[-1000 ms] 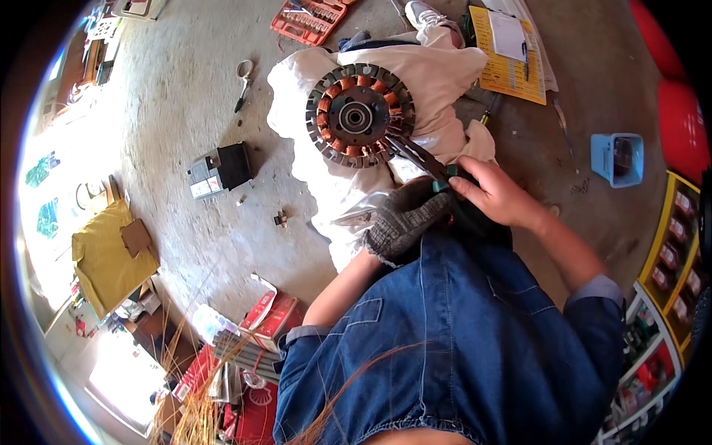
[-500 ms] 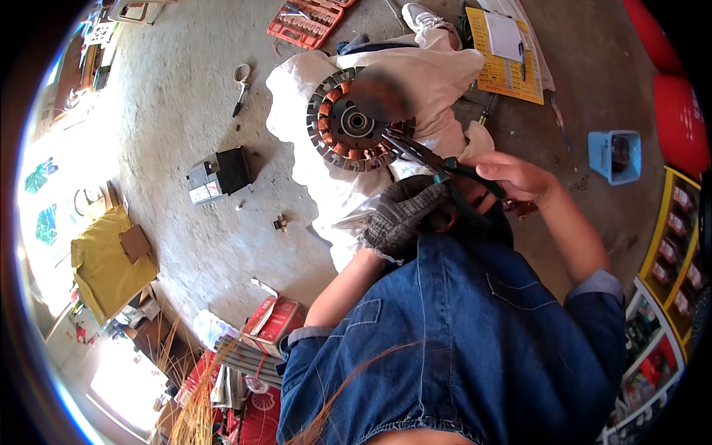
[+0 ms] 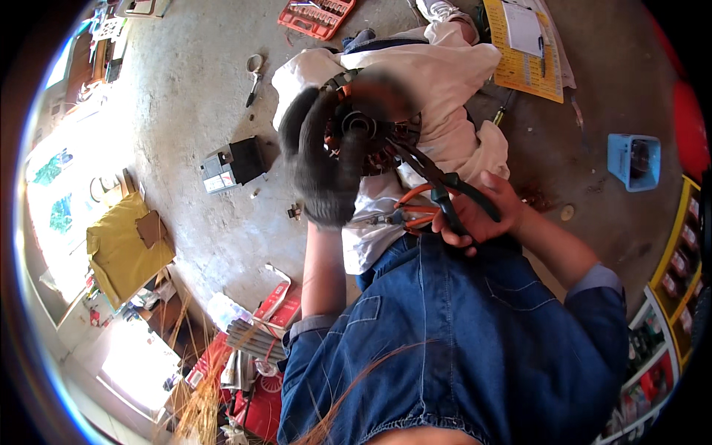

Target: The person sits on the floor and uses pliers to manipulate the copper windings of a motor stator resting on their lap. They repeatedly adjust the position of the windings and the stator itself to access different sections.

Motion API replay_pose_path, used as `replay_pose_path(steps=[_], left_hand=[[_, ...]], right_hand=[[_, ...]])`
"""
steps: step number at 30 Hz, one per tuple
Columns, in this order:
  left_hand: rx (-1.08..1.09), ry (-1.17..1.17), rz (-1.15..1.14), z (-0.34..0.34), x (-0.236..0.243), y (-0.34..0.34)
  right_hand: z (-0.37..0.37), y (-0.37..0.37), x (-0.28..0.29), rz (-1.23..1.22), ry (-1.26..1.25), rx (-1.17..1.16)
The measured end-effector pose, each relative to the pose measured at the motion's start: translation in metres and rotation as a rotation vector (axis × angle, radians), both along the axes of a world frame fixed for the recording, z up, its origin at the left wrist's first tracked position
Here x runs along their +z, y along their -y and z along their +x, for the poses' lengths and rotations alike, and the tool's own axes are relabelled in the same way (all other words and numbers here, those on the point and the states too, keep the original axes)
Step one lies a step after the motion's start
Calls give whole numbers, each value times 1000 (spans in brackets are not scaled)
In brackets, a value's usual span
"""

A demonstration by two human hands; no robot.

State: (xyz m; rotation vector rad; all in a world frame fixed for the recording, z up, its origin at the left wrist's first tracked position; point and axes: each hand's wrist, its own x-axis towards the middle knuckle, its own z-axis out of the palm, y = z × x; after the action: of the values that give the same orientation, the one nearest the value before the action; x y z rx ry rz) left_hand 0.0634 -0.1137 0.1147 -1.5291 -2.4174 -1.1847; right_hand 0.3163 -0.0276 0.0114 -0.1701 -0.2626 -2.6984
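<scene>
A round motor stator (image 3: pixel 377 159) with copper windings rests on white cloth (image 3: pixel 475 148) over my lap. My left hand (image 3: pixel 319 167), in a dark grey knitted glove, is closed around the stator's left side and covers much of it. My bare right hand (image 3: pixel 498 208) grips long-nose pliers (image 3: pixel 423 162) with dark green and black handles. Their handles are spread, and the jaws reach the stator's lower right windings. Whether a wire sits between the tips I cannot tell. Orange-handled pliers (image 3: pixel 415 210) lie on my lap beneath them. A blurred patch hides the stator's upper right.
On the floor at left are a black-and-grey battery box (image 3: pixel 233 165) and a small metal part (image 3: pixel 294 211). A red socket set (image 3: pixel 317 16) lies at the far side. Right are a yellow sheet (image 3: pixel 512 63) with a notepad, a screwdriver (image 3: pixel 503 110) and a blue bin (image 3: pixel 633 162).
My gloved left hand has moved from beside the plier handles up onto the stator. The orange-handled pliers are now uncovered on my lap. My right hand still holds the long-nose pliers, handles spread.
</scene>
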Motion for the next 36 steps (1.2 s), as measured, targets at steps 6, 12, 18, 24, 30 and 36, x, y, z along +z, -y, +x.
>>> replay_pose_path(steps=[6, 12, 18, 24, 30, 36], left_hand=[[-240, -9, -101, -26, -22, -25], [-197, -4, -95, -22, -21, -32], [-116, 15, -71, -15, -25, -33], [-86, -11, -36, -12, -36, -31], [-67, -22, -28, -10, -37, -31], [-76, -30, -19, -9, -39, -32]], right_hand=[[-3, -4, 6, -99, 90, 120], [-3, -22, 21, -8, 193, 230], [-7, -35, 46, 243, 343, 292], [-6, -33, 55, 410, 389, 229], [-7, -27, 66, 606, 453, 180], [-7, -22, 68, 831, 450, 140]])
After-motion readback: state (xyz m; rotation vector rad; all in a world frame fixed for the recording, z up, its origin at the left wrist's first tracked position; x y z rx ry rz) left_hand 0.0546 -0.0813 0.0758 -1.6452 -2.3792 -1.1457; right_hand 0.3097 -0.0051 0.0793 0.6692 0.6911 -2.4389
